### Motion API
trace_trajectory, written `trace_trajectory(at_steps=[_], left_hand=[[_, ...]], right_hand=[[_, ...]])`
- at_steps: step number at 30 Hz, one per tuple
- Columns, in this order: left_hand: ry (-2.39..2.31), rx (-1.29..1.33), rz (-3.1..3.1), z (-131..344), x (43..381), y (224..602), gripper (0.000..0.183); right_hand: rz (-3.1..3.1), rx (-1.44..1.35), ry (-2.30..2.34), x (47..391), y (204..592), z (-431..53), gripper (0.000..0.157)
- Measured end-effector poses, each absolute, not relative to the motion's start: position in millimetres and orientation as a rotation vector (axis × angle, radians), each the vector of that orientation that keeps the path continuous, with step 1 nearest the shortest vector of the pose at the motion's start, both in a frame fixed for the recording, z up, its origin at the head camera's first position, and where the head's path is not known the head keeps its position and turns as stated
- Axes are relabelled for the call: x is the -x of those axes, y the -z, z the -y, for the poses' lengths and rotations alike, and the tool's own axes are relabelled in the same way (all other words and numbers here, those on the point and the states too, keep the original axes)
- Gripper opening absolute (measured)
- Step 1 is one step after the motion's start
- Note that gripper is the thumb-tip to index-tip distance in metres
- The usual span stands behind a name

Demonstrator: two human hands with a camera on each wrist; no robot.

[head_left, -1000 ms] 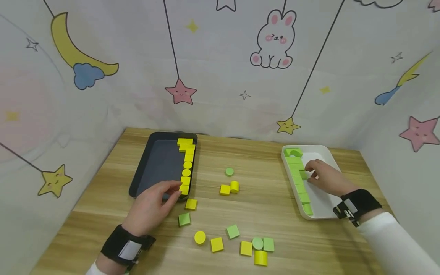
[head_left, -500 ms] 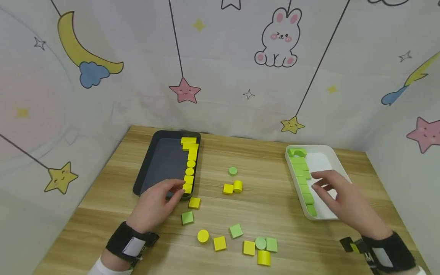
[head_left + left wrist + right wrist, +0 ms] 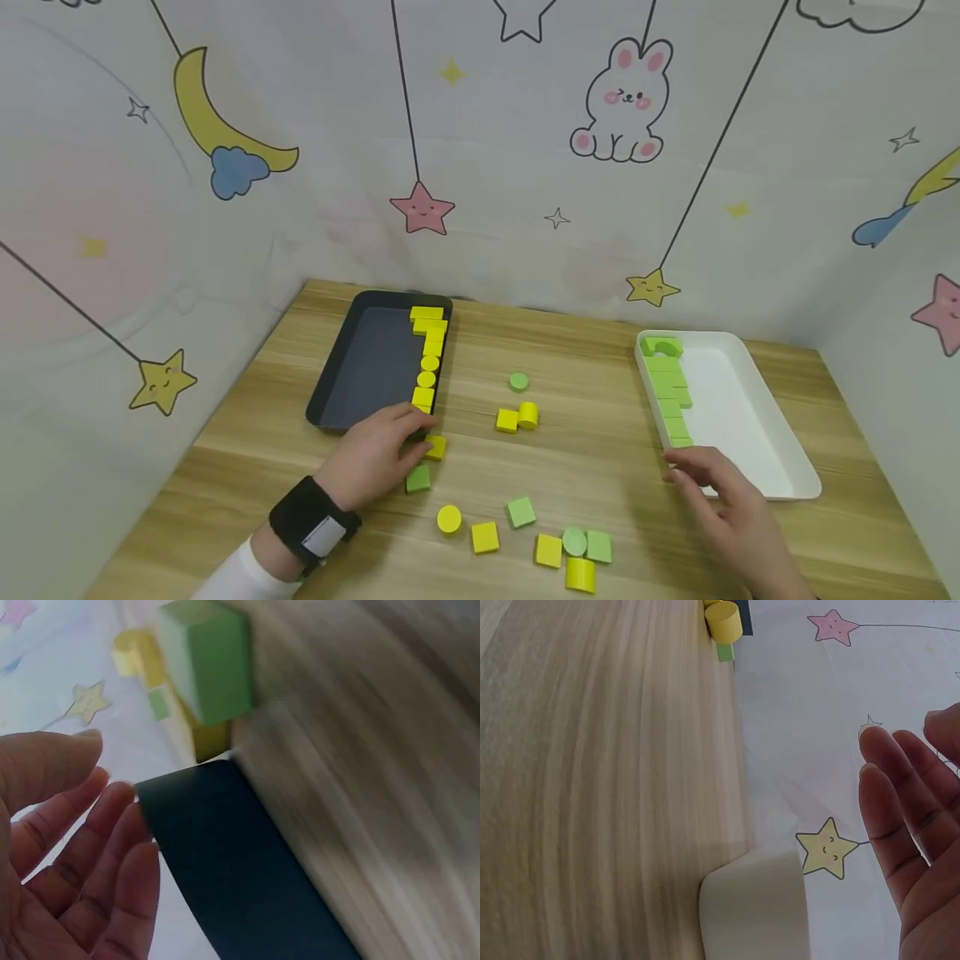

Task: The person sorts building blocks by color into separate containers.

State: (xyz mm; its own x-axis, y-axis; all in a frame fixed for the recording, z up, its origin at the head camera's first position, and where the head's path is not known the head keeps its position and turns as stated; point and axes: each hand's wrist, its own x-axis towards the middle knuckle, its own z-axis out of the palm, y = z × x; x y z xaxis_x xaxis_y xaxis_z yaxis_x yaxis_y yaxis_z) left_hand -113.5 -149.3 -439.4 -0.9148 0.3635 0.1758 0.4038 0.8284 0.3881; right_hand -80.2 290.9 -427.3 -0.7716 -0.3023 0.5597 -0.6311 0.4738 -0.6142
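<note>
In the head view my left hand [image 3: 375, 457] hovers over the near edge of the dark tray [image 3: 348, 367]. Its fingertips are close to a yellow square block [image 3: 436, 448], with a green block [image 3: 418, 479] just below. The left wrist view shows that hand's fingers [image 3: 97, 877] loosely bent with nothing between them, beside the tray's dark wall [image 3: 232, 862]. My right hand [image 3: 731, 517] is at the near left corner of the white tray [image 3: 750, 417] and hides part of its green row [image 3: 666, 383]. Its relaxed fingers [image 3: 885, 802] hold nothing in the right wrist view.
Yellow blocks [image 3: 432, 343] line the dark tray's right side. Between the trays lie a green disc [image 3: 518, 382], a yellow cube [image 3: 507, 421] and a yellow cylinder [image 3: 528, 415]. Nearer are several more yellow and green blocks [image 3: 548, 551]. A printed cloth [image 3: 525, 167] hangs behind the table.
My right hand has drawn back from inside the white tray toward its near left corner. My left hand has shifted from the tray's yellow row toward the yellow block in front. The head view has tilted slightly.
</note>
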Motion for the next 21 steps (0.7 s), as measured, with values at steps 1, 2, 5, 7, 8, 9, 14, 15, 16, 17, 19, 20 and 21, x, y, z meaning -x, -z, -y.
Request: trace_trajectory(at_steps=[1, 2, 5, 7, 8, 9, 14, 15, 16, 17, 19, 20, 21], left_hand=[[0.597, 0.648, 2.892, 147, 114, 440, 0.032], [0.552, 0.680, 2.865, 146, 114, 440, 0.033], [0.424, 0.753, 2.798, 141, 115, 441, 0.037], [0.359, 0.817, 2.787, 137, 115, 442, 0.039], [0.322, 0.853, 2.788, 136, 116, 443, 0.040], [0.283, 0.885, 2.791, 135, 116, 444, 0.041], [0.116, 0.954, 2.811, 132, 118, 450, 0.040], [0.092, 0.947, 2.815, 132, 119, 450, 0.039], [0.071, 0.938, 2.820, 132, 119, 451, 0.039], [0.058, 0.931, 2.822, 131, 119, 452, 0.038], [0.051, 0.917, 2.834, 131, 121, 453, 0.038], [0.061, 0.911, 2.843, 130, 121, 453, 0.038], [0.084, 0.908, 2.848, 130, 121, 454, 0.038]], right_hand=[[2.343, -0.784, -1.211, 79, 426, -290, 0.044], [2.333, -0.791, -1.219, 78, 425, -289, 0.043], [2.307, -0.795, -1.228, 78, 424, -288, 0.040], [2.304, -0.788, -1.218, 78, 424, -289, 0.039], [2.301, -0.788, -1.219, 78, 425, -289, 0.039], [2.303, -0.785, -1.217, 78, 426, -289, 0.038], [2.324, -0.761, -1.214, 78, 428, -290, 0.038], [2.326, -0.757, -1.212, 78, 428, -290, 0.038], [2.325, -0.755, -1.213, 78, 428, -289, 0.038], [2.324, -0.754, -1.213, 78, 428, -289, 0.038], [2.322, -0.755, -1.217, 77, 427, -288, 0.038], [2.324, -0.754, -1.216, 77, 427, -287, 0.038], [2.325, -0.754, -1.213, 77, 427, -287, 0.038]])
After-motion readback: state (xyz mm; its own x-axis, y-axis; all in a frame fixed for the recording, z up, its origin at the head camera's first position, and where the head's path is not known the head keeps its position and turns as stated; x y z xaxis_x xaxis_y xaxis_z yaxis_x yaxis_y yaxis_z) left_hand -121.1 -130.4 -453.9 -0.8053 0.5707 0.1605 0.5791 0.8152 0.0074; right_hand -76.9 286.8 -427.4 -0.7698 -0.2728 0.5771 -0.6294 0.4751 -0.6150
